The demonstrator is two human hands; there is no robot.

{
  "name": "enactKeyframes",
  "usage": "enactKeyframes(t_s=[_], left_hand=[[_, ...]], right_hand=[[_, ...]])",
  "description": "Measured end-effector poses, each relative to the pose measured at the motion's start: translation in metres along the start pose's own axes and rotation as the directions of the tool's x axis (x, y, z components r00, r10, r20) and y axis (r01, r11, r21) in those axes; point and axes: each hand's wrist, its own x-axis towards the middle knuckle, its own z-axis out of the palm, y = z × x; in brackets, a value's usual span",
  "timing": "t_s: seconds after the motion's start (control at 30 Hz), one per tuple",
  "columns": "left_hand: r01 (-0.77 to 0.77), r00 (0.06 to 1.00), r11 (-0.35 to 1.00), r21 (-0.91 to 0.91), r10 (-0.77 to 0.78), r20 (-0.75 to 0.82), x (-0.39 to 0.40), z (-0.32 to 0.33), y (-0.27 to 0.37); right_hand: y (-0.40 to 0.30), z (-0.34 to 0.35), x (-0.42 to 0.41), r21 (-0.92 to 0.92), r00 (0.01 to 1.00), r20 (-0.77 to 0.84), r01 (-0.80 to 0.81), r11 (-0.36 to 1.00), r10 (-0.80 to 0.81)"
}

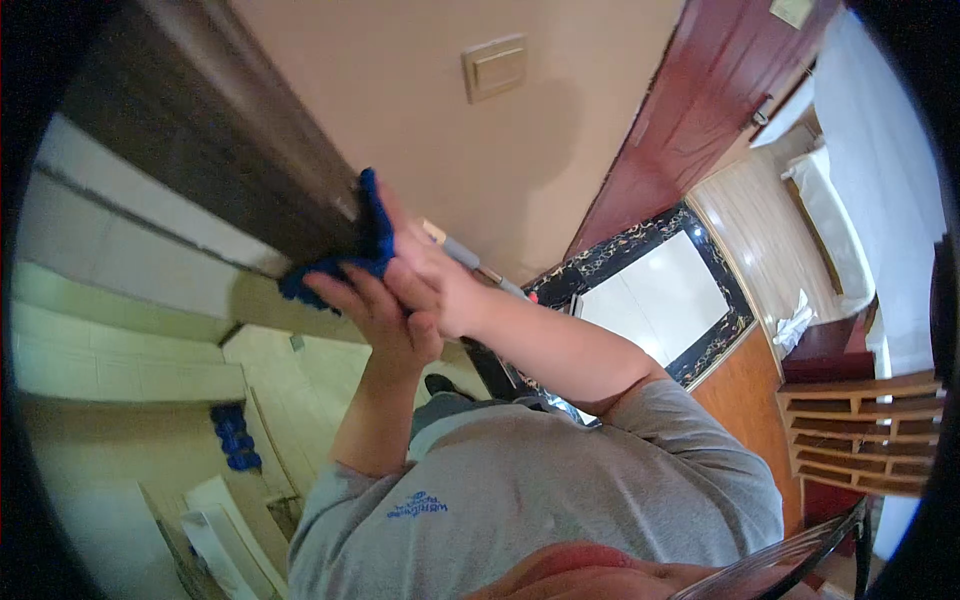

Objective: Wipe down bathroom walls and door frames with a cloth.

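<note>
A blue cloth (379, 232) is folded around the edge of a dark brown wooden door frame (300, 180). My right hand (431, 274) presses the cloth on the wall-side face of the frame, fingers stretched along it. My left hand (386, 319) holds the cloth's lower part against the other face, with fingers bent over it. The two hands touch near the thumbs. Part of the cloth is hidden under the fingers.
A light switch (495, 67) is on the beige wall. Behind my right wrist stands a grey pole (461, 251). A dark red door (675, 135), a wooden rack (862, 435) and a black-bordered tile floor (660, 292) lie to the right. Pale tiled room (300, 375) at left.
</note>
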Motion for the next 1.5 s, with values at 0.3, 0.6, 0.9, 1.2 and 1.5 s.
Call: enactKeyframes(t_s=[0.3,0.6,0.9,1.2,1.5], left_hand=[[0.139,0.990,0.957,-0.253,-0.132,0.044,-0.069,0.041,0.016],[0.089,0.996,0.970,-0.226,-0.091,0.001,-0.019,0.009,0.015],[0.085,0.988,0.961,-0.263,-0.047,0.144,-0.055,0.009,0.012],[0.015,1.000,0.988,-0.156,-0.015,-0.002,-0.071,0.033,0.003],[0.095,0.994,0.949,-0.301,-0.072,0.087,-0.037,0.008,0.013]], right_hand=[[0.011,0.016,-0.043,0.155,0.950,-0.074,-0.290,0.944,0.304],[0.007,0.001,-0.007,-0.215,0.999,-0.014,0.029,0.976,-0.033],[0.017,0.020,-0.049,-0.037,0.991,-0.103,-0.089,0.995,0.085],[0.030,0.015,-0.047,-0.044,0.998,-0.051,-0.050,0.998,0.048],[0.005,0.013,-0.030,-0.063,0.989,-0.109,-0.112,0.992,0.104]])
